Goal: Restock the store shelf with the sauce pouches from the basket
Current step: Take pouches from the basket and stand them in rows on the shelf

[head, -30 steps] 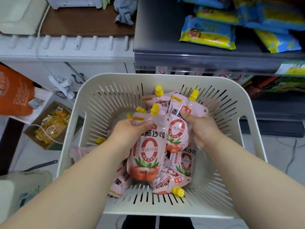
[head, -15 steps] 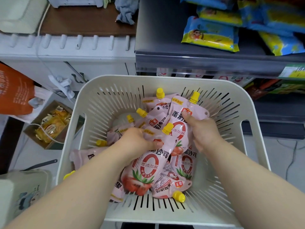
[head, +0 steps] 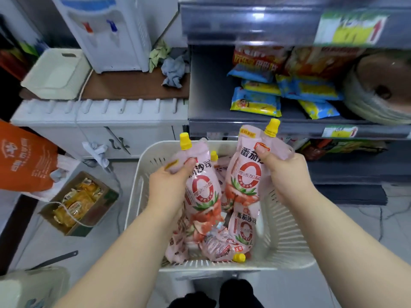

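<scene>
Two sauce pouches are held over the basket (head: 287, 241), one in each hand.

Head view:
- **Left grip** (head: 169, 187) is clamped on the upper part of the left pouch (head: 203, 190), with the thumb across the front below the yellow cap. The pouch is roughly upright, and its lower end reaches down among the loose pouches (head: 242, 227).
- **Right grip** (head: 284, 172) is clamped on the right pouch (head: 246, 174) from its right side, with the thumb pressed on the front near the top. This pouch is also upright, and its cap overlaps the shelf's front lip in the frame.
- **Held pouches:** they sit side by side. Cannot tell if they touch.
- **Loose pouches:** they lie piled in the basket, and one has its yellow cap at the near wall.
- **Basket:** cream slotted plastic, just on the near side of the grey store shelf (head: 211, 112).
- **On the shelf, right of centre:** blue-and-yellow snack packets (head: 255, 103) with orange packets (head: 255, 58) behind them. A large roll (head: 382, 90) is at the far right, and a price tag (head: 339, 131) is on the lip.
- **Left of the shelf:** a brown counter (head: 133, 85) carries a water dispenser (head: 106, 34), crumpled cloths (head: 173, 70) and a cream box (head: 55, 74).
- **Floor, left:** an orange bag (head: 24, 158) and a cardboard box (head: 100, 221) of yellow sachets.
</scene>
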A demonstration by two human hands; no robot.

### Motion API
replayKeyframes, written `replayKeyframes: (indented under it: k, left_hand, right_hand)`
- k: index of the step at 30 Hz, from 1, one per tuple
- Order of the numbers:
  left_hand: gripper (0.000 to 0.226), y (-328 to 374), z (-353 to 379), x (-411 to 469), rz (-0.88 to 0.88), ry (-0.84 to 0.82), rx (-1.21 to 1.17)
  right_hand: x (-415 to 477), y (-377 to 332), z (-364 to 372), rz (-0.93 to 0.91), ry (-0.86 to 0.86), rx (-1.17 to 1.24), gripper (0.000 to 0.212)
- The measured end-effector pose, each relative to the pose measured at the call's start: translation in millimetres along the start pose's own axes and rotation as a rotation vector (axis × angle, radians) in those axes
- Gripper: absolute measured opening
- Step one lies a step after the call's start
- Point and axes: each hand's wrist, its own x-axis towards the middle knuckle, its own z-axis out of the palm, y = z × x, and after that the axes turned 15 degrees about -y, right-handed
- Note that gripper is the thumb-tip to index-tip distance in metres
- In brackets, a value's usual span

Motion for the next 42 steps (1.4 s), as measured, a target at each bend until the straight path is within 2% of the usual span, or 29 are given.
replayKeyframes:
  k: [1, 3, 7, 11, 14, 17, 22, 30, 36, 39, 42]
  left_hand:
    - [0.044, 11, 1, 0, 0.034, -0.004, -0.013]
    - [0.023, 41, 8, -5, 0.12, -0.036, 0.0]
    - [0.011, 95, 28, -21, 0.279, -0.123, -0.029]
    - [0.01, 139, 63, -46, 0.465, -0.187, -0.004]
    - [0.014, 159, 98, -65, 0.538, -0.254, 0.0]
    - [0.029, 171, 140, -84, 0.554, -0.285, -0.05]
    - [0.01, 168, 215, -112, 0.532, -0.319, -0.087]
    - [0.01, 151, 317, -147, 0.533, -0.384, -0.127]
    - [0.009, 155, 367, -161, 0.565, -0.457, -0.067]
    - [0.009, 164, 377, -162, 0.562, -0.543, 0.076]
    - [0.01, 181, 379, -156, 0.576, -0.576, 0.363]
  right_hand:
    - [-6, -13, 0, -0.042, 0.007, 0.008, 0.005]
    - [-19, -41, 0, -0.116, 0.007, 0.04, 0.006]
    - [-36, -87, -3, -0.242, -0.008, 0.063, 0.011]
    - [-57, -137, -23, -0.369, -0.033, 0.062, 0.004]
    - [-75, -169, -53, -0.441, -0.074, 0.06, 0.002]
    - [-90, -193, -94, -0.499, -0.073, 0.05, 0.004]
    - [-116, -220, -173, -0.515, -0.08, 0.02, 0.004]
    - [-151, -235, -277, -0.499, -0.059, 0.004, 0.017]
    - [-178, -241, -330, -0.543, -0.038, -0.002, 0.006]
    - [-186, -244, -346, -0.551, -0.011, -0.008, 0.002]
    - [-187, -248, -356, -0.568, -0.011, -0.005, 0.002]
